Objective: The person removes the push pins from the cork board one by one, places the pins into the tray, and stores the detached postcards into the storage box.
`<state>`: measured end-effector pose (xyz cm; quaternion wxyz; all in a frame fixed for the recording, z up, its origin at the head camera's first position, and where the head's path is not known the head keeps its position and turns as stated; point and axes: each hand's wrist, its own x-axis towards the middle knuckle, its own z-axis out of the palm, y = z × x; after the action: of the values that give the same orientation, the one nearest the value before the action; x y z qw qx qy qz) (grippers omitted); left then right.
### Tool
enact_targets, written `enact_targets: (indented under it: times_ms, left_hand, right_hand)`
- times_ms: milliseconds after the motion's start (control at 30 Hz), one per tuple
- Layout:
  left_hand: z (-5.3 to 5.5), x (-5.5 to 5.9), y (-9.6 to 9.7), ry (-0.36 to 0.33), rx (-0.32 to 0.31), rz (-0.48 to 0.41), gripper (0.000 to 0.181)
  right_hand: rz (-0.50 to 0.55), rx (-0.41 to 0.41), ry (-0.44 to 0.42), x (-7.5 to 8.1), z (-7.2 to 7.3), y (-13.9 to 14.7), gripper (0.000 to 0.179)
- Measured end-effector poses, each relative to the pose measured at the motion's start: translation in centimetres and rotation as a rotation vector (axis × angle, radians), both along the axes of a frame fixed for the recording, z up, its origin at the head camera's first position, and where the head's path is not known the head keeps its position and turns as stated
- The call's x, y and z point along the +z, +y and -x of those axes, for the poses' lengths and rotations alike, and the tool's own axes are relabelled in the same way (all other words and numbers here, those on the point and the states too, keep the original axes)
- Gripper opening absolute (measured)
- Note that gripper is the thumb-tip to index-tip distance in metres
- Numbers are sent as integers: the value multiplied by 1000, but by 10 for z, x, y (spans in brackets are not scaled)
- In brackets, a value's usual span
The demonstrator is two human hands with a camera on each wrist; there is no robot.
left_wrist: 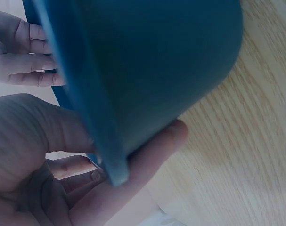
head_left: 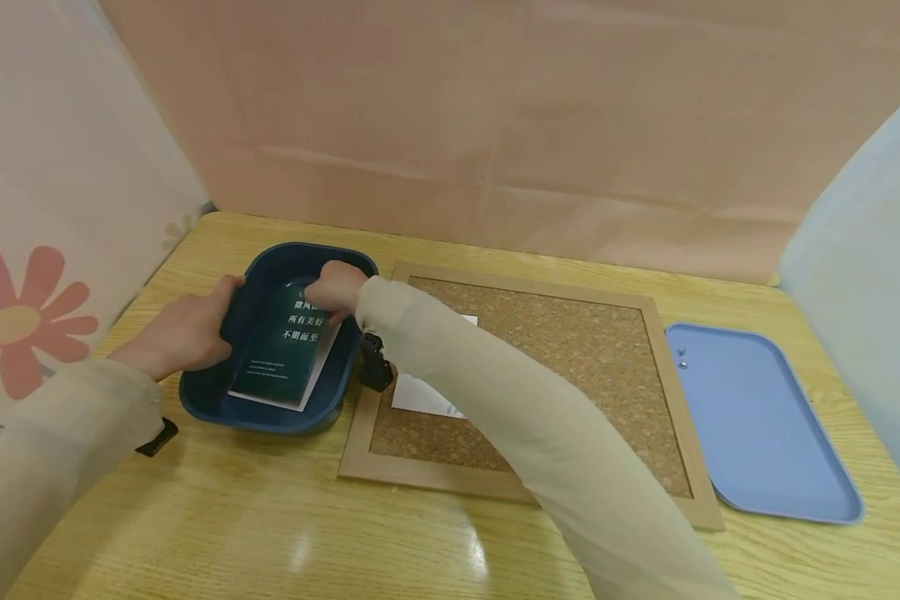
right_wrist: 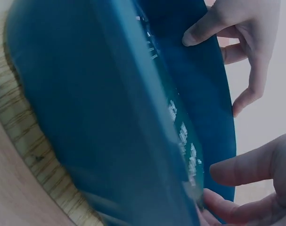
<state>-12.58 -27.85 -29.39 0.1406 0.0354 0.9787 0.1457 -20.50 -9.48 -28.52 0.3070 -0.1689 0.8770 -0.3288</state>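
A dark blue plastic basin (head_left: 288, 427) stands at the table's left side. Inside it lies a green book (head_left: 273, 362) with white lettering, and white paper (head_left: 297, 407) shows under its edge. My left hand (head_left: 191, 333) grips the basin's left rim; in the left wrist view the rim (left_wrist: 102, 141) passes between thumb and fingers. My right hand (head_left: 337, 287) reaches into the basin at the book's upper right edge. In the right wrist view, its fingertips (right_wrist: 218, 205) are at the book's edge, with the thumb close over the cover. Part of the cover is hidden by that hand.
A cork board (head_left: 592, 358) in a wooden frame lies right of the basin, with white paper (head_left: 423, 398) on it partly under my right sleeve. Farther right lies a light blue tray (head_left: 765, 425) with small shiny pieces (head_left: 682, 364) near its left edge. Cloth walls enclose the table.
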Motion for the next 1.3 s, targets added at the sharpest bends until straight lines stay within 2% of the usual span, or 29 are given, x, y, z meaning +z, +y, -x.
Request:
enact_targets:
  times_ms: [100,267,367,500,667,867,933,1300]
  left_hand:
    - [0,1,1,-5,10,9,86]
    - [2,1,4,4,8,16,84]
    - [4,-1,7,5,-11,8,84]
    - [6,-4,9,12,-43,6,85]
    - [7,-3,6,19,-44,24,85]
    - [7,-1,5,-5,-12,32,86]
    - [7,-1,4,-9,-4,40,86]
    - [7,-2,2,-46,-6,46,93]
  right_hand:
    - [-27,2,35,-1,0,-1,38]
    - [-47,15,58,-4,4,1,18]
    - [-62,30,60,-7,6,6,30]
    - [-55,55,67,-9,6,13,37]
    - [2,55,90,-2,7,17,45]
    - [96,-22,139,6,4,34,25]
    - [128,-44,150,6,4,40,35]
    - [219,-55,197,-1,3,62,27]
